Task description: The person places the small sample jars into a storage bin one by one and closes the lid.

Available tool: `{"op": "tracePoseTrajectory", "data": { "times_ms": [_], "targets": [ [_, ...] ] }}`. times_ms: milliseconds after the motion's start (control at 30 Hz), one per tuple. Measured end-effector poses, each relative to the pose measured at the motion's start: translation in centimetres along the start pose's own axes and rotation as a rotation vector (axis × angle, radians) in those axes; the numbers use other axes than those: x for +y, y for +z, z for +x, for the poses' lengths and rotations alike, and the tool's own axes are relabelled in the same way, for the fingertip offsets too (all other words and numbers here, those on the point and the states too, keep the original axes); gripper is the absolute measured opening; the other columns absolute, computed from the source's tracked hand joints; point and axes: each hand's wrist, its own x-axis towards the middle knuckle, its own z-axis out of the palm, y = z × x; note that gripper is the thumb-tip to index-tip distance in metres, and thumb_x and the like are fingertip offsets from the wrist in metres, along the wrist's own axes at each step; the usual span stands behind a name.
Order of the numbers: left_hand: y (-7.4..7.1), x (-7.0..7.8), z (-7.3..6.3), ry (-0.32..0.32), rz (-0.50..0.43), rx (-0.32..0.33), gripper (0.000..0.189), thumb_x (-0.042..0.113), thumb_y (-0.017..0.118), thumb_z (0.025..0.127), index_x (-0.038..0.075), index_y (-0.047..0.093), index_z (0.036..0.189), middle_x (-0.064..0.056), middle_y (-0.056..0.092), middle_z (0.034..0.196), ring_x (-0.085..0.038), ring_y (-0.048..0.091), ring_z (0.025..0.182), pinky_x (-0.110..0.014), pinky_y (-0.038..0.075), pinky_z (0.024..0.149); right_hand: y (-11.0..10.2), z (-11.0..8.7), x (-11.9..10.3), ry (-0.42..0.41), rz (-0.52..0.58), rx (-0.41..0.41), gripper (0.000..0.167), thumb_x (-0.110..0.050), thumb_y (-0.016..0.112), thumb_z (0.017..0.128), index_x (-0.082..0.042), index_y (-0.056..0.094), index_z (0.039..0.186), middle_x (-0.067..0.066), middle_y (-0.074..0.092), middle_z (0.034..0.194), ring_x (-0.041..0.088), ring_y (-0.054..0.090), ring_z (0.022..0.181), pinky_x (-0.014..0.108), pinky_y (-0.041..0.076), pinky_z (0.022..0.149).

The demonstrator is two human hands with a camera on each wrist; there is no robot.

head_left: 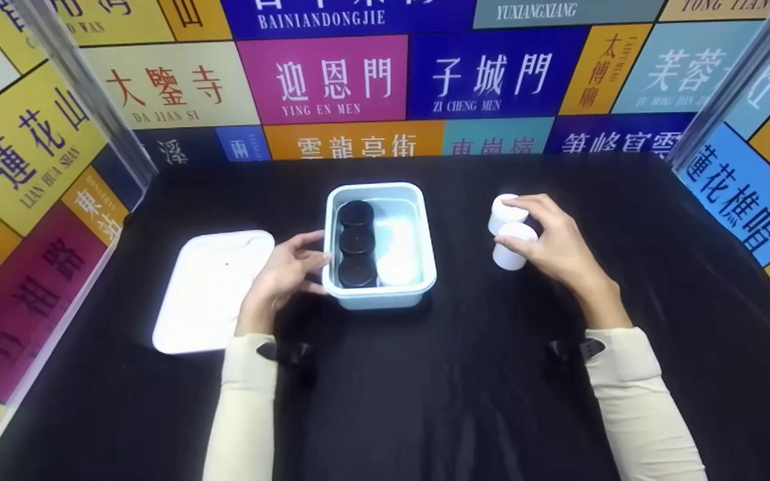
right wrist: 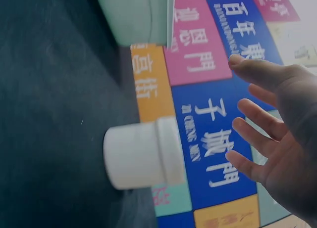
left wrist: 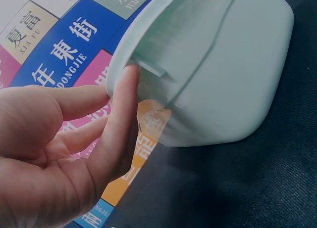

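In the head view, a pale blue-green plastic tub stands at the centre. Inside it, three round black-topped containers line the left side, with a white jar at the near right. My left hand pinches the tub's left rim between thumb and fingers; the left wrist view shows this hand beside the tub wall. Right of the tub stand two white lidded jars, a far one and a near one. My right hand hovers over them, its fingers spread and apart from the jar in the right wrist view.
A flat white lid lies left of the tub, partly behind the left hand. Black cloth covers the table. Colourful panels with printed characters stand along the back and sides.
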Motion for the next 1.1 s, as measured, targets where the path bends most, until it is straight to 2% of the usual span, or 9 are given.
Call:
{"op": "tracePoseTrajectory", "data": {
  "times_ms": [167, 233, 300, 367, 433, 500, 800, 1100],
  "targets": [
    [0.2, 0.0, 0.2, 0.009, -0.007, -0.008, 0.056, 0.006, 0.059, 0.098, 0.006, 0.04, 0.151, -0.029, 0.062, 0.125, -0.018, 0.07, 0.082, -0.036, 0.066, 0.06, -0.6, -0.1, 2.0, 0.029, -0.019, 0.008, 0.055, -0.012, 0.085, 0.079, -0.001, 0.064, 0.128, 0.017, 0.063, 0.126, 0.028, 0.057, 0.115, 0.017, 0.045, 0.095],
    [0.2, -0.1, 0.3, 0.012, -0.009, -0.011, 0.055, 0.007, 0.059, 0.099, 0.006, 0.041, 0.151, -0.029, 0.063, 0.125, -0.018, 0.07, 0.082, -0.036, 0.066, 0.06, -0.7, -0.2, 2.8, 0.052, -0.02, 0.01, 0.055, -0.012, 0.084, 0.08, -0.001, 0.064, 0.129, 0.018, 0.062, 0.127, 0.029, 0.057, 0.116, 0.013, 0.044, 0.094],
    [0.2, -0.1, 0.3, 0.016, -0.004, -0.011, 0.055, 0.007, 0.059, 0.099, 0.006, 0.04, 0.151, -0.029, 0.062, 0.125, -0.018, 0.07, 0.083, -0.036, 0.066, 0.06, -0.6, -0.2, 3.4, 0.083, -0.003, 0.004, 0.054, -0.013, 0.083, 0.082, -0.001, 0.063, 0.131, 0.019, 0.061, 0.128, 0.03, 0.056, 0.118, 0.02, 0.049, 0.097],
    [0.2, -0.2, 0.3, 0.013, -0.001, -0.006, 0.055, 0.007, 0.059, 0.099, 0.006, 0.041, 0.151, -0.028, 0.063, 0.125, -0.018, 0.07, 0.083, -0.036, 0.066, 0.06, -0.5, -0.3, 3.9, 0.118, 0.012, -0.014, 0.056, -0.016, 0.082, 0.084, -0.001, 0.061, 0.133, 0.02, 0.06, 0.13, 0.033, 0.056, 0.12, 0.035, 0.053, 0.101],
    [0.1, -0.2, 0.3, 0.009, 0.001, -0.003, 0.055, 0.006, 0.059, 0.099, 0.006, 0.041, 0.15, -0.028, 0.063, 0.124, -0.018, 0.07, 0.084, -0.036, 0.066, 0.06, -0.3, -0.4, 4.3, 0.155, 0.027, -0.036, 0.059, -0.019, 0.082, 0.085, 0.0, 0.059, 0.135, 0.022, 0.058, 0.131, 0.036, 0.055, 0.123, 0.05, 0.052, 0.102],
    [0.1, -0.2, 0.3, 0.005, 0.001, -0.004, 0.055, 0.006, 0.059, 0.098, 0.006, 0.041, 0.15, -0.028, 0.062, 0.125, -0.018, 0.07, 0.084, -0.037, 0.066, 0.06, -0.2, -0.6, 4.6, 0.189, 0.04, -0.059, 0.063, -0.022, 0.082, 0.084, 0.0, 0.056, 0.137, 0.022, 0.056, 0.133, 0.037, 0.054, 0.125, 0.056, 0.051, 0.103],
    [0.1, -0.1, 0.3, 0.003, 0.001, 0.0, 0.055, 0.006, 0.059, 0.099, 0.007, 0.041, 0.151, -0.029, 0.062, 0.126, -0.018, 0.069, 0.084, -0.036, 0.066, 0.06, -0.3, -0.8, 5.2, 0.314, 0.025, -0.149, 0.067, -0.028, 0.083, 0.083, -0.001, 0.054, 0.137, 0.022, 0.053, 0.138, 0.04, 0.054, 0.128, 0.051, 0.049, 0.104],
    [0.1, -0.1, 0.2, 0.002, 0.002, 0.004, 0.056, 0.005, 0.061, 0.098, 0.006, 0.042, 0.15, -0.029, 0.062, 0.125, -0.018, 0.07, 0.082, -0.035, 0.065, 0.057, 0.0, -0.9, 5.6, 0.395, 0.037, -0.222, 0.073, -0.026, 0.083, 0.083, -0.003, 0.048, 0.143, 0.024, 0.049, 0.146, 0.044, 0.049, 0.132, 0.055, 0.046, 0.107]
  ]
}}
